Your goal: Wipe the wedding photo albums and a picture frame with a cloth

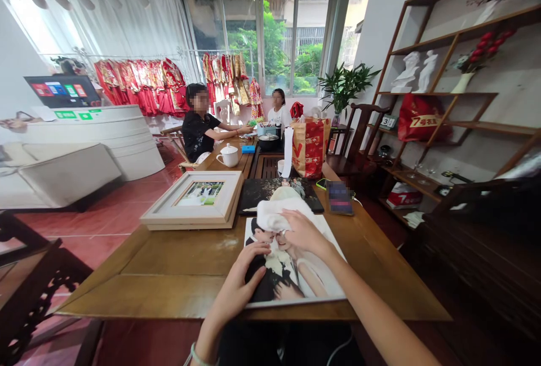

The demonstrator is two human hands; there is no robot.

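Far left of the photo (315, 282), a dark carved chair (38, 281) stands on the red floor beside the table (169, 264). Up and left of the photo lies a pale frame (196, 199), flat on the table with a small picture in it. It is near the photo but not touching.

The left hand (243, 278) lies on the photo's left part. Its fingers are spread and flat on the print, holding nothing. A pale bracelet (196, 355) sits on that wrist.

The photo, a large print of a couple, lies flat at the table's near edge in front of the person. On its far end is a white cloth (273, 214), bunched. The right hand (302, 233) rests on the cloth's near edge with its fingers drawn together, pinching the cloth against the print.

Just behind the photo lies a dark print (262, 188), partly under the cloth. Farther back stands a white teapot (229, 155), and beyond it two people sit at the table's far end.

Right and behind the photo a phone (339, 198) lies flat, with a red bag (310, 146) upright behind it. Far right stands a wooden shelf (443, 101).
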